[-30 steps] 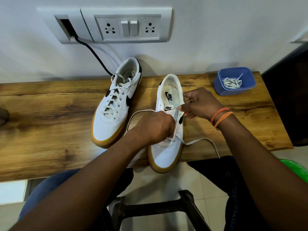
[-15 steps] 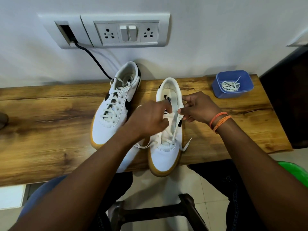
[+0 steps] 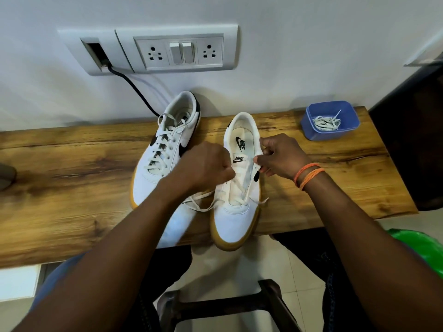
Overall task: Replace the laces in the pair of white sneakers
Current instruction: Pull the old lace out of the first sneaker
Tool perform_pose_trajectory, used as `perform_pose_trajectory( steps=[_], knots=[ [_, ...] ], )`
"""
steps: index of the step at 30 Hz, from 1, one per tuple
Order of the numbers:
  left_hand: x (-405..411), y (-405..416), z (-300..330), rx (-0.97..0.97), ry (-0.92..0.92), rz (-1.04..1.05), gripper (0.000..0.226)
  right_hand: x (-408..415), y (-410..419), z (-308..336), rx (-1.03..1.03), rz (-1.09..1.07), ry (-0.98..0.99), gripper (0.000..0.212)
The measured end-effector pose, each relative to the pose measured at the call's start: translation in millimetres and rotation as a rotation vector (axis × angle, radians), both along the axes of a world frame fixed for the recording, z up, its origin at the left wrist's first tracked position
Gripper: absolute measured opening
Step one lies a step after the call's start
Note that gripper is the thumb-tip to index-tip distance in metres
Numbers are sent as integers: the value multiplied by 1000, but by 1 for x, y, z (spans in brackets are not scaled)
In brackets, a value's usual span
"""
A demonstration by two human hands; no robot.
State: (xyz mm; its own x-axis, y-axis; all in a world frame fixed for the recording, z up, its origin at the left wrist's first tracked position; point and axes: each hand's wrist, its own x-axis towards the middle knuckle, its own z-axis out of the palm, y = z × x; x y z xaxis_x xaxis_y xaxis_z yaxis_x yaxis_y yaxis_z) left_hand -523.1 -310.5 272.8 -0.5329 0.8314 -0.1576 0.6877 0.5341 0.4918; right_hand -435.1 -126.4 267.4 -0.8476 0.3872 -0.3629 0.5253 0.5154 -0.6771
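Working over the right-hand sneaker (image 3: 236,188), we have both hands at its lacing. It lies near the front edge of the wooden tabletop (image 3: 72,188), its gum-soled toe overhanging that edge toward us and its heel toward the wall. Our left hand (image 3: 203,165) is curled in a fist at the shoe's left side, with a white lace (image 3: 237,186) running out from under the knuckles; the fingertips are hidden, so we cannot tell exactly how it is held, only that the fingers close round it. Our right hand (image 3: 279,155), with orange bands (image 3: 308,174) at the wrist, pinches the right eyelet edge of the shoe between thumb and forefinger. The lace crosses low over the tongue, and its loose ends trail off both sides onto the wood.

The other sneaker (image 3: 165,149) lies just to the left, fully laced, its heel at the back edge against the wall and its toe angled toward the front edge. Our left forearm crosses over its toe.

In the back right corner of the tabletop sits a blue tub (image 3: 329,134) with a bundle of white laces (image 3: 326,122) inside. On the wall above are a socket panel (image 3: 177,50) and a black cable (image 3: 134,86) dropping behind the laced shoe.
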Motion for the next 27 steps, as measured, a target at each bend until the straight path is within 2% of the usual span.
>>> perform_pose_trajectory(
  steps=[2,4,8,11,13,21,27],
  knots=[
    [-11,-7,2,66,21,103,21,1,1,0,-13,-5,4,31],
    [-9,-9,2,96,28,114,13,1,2,-1,-30,-4,10,30],
    [12,2,-2,109,28,-30,21,0,4,0,-43,16,9,28],
    [31,9,-16,3,118,-210,19,1,5,-1,-43,31,21,26],
    [36,10,-22,-69,92,-213,22,1,5,-1,-35,42,29,23],
    [35,11,-22,-114,-56,-214,19,2,5,-2,-43,44,52,25],
    [33,10,-22,-110,-61,-213,17,2,6,-3,-52,48,48,22]
  ],
)
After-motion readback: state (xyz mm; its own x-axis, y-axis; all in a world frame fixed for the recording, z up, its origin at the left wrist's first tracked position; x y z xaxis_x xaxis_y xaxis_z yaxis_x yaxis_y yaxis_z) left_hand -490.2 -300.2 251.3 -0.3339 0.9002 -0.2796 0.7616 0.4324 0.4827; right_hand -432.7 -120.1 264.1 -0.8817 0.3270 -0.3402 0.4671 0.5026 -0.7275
